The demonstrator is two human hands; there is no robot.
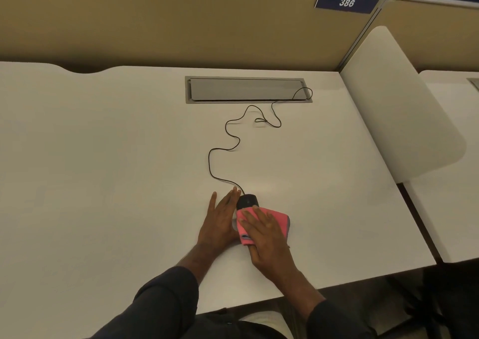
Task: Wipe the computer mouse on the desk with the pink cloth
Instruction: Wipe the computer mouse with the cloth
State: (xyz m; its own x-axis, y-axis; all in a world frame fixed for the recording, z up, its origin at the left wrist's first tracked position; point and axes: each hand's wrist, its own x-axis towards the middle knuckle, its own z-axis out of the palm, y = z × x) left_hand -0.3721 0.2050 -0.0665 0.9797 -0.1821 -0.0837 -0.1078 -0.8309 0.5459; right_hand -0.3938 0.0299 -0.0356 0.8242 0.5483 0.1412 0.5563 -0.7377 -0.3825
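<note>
A black computer mouse [247, 200] lies on the white desk [103, 157], near the front edge. A folded pink cloth [278, 218] covers the mouse's rear half. My right hand [267, 237] presses flat on the cloth, thumb tucked under its near edge. My left hand [219, 222] rests against the mouse's left side with fingers straight and together, touching it. Only the front of the mouse shows.
The mouse's thin black cable [220, 149] snakes back across the desk to a grey cable hatch [246, 90]. A tan partition [155, 28] with a blue "386" sign [346, 2] stands behind. A white divider panel [399, 105] borders the right side.
</note>
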